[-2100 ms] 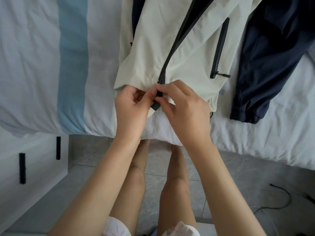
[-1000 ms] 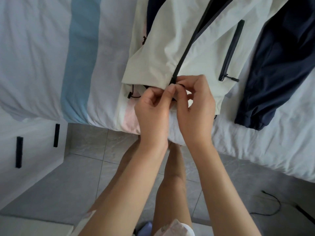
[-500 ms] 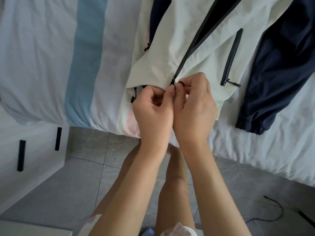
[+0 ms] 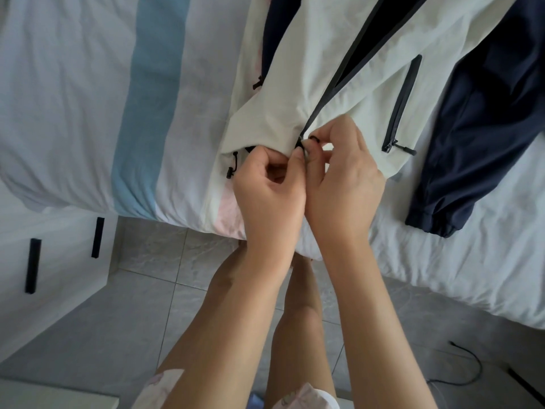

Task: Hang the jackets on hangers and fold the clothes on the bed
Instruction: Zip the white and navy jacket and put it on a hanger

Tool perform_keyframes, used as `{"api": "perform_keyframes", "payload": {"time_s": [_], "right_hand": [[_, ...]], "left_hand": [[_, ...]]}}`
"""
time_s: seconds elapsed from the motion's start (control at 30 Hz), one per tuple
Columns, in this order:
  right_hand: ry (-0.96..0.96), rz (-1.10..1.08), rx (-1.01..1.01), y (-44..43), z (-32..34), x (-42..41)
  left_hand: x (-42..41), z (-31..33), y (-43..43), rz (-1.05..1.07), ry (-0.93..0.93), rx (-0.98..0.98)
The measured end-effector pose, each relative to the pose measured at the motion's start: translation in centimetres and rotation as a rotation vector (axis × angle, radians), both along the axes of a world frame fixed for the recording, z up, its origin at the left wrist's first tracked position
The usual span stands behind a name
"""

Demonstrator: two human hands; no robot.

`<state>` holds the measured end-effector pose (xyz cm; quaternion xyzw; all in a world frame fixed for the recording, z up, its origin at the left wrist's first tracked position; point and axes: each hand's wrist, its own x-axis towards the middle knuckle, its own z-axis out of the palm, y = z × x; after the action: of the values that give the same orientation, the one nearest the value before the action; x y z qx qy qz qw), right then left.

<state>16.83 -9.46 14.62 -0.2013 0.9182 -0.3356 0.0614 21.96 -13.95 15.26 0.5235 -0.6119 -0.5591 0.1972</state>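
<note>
Head view, hands first. What are they doing?
– Left hand (image 4: 269, 196) and right hand (image 4: 345, 184) are pressing together, knuckles touching, at the hem of the cream jacket (image 4: 295, 93). Both are curling their fingers. The left is pinching the hem fabric just left of the front zip (image 4: 333, 90). The right is pinching at the zip's bottom end.
Is the slider showing?
– Mostly hiding under the fingertips, only a small black bit is peeking out. Can't tell whether the two zip halves are engaging.
Where is the jacket lying?
– On the bed (image 4: 472, 261), front up, hem hanging at the near edge. Above the hands the zip is standing open and dark lining is showing. A black pocket zip (image 4: 402, 101) is running down the panel to the right of the front zip. A black cord toggle (image 4: 231, 166) is dangling at the hem, just beside the left hand.
What else is on the bed?
– A navy garment (image 4: 486, 113) is lying just right of the jacket on the white sheet, its gathered cuff pointing at the bed edge. A striped cover (image 4: 147, 98), white with a blue band, is lying left of the jacket.
And below?
– Bare legs are standing on a grey tiled floor (image 4: 165, 261). A white cabinet (image 4: 59, 261) with black handles is sitting at left. A black cable (image 4: 469, 367) is trailing across the floor at lower right.
</note>
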Motion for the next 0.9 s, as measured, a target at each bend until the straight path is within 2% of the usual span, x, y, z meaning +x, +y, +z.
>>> {"api": "perform_keyframes", "payload": {"time_s": [0.07, 0.17, 0.47, 0.57, 0.63, 0.77, 0.9], "right_hand": [[-0.126, 0.202, -0.1, 0.2, -0.3, -1.3], [-0.241, 0.497, -0.121, 0.2, -0.8, -2.9], [-0.16, 0.717, 0.013, -0.4, 0.1, -5.1], [0.043, 0.721, 0.077, -0.3, -0.3, -3.9], [0.106, 0.666, 0.083, 0.1, -0.7, -3.4], [0.107, 0.508, 0.027, 0.5, -1.1, -2.2], [0.065, 0.364, 0.015, 0.2, -1.6, -1.8]], "left_hand": [[1.1, -0.1, -0.7, 0.015, 0.017, 0.049], [2.3, -0.3, -2.1, 0.012, 0.06, 0.106], [2.3, -1.2, -3.6, -0.093, 0.037, 0.11], [2.2, -1.6, -3.5, -0.164, -0.039, 0.049], [2.1, -1.9, -3.4, -0.247, -0.079, -0.021], [1.3, -2.0, -2.8, -0.399, -0.204, -0.141], [0.1, -2.1, -2.6, -0.433, -0.248, -0.111]]}}
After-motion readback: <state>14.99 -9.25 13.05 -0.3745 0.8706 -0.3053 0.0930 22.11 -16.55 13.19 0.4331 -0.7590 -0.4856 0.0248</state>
